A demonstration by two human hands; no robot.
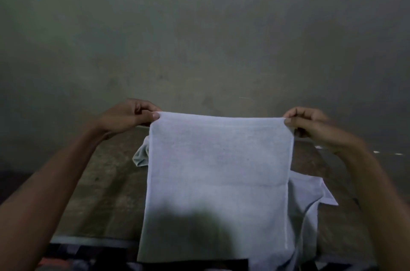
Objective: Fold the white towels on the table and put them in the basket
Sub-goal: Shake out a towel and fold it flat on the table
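Note:
A white towel (218, 173) hangs stretched flat in the air in front of me, above the brown table (106, 184). My left hand (131, 115) pinches its top left corner. My right hand (310, 122) pinches its top right corner. The towel's lower edge drops past the table's near edge. More white towels lie on the table behind it: a crumpled one (140, 155) shows at the left and another (310, 191) spreads out to the right. No basket is in view.
A bare grey-green wall (204, 26) rises right behind the table. The table's pale front edge (88, 240) runs along the bottom left. Dark patterned fabric (66, 257) shows below that edge.

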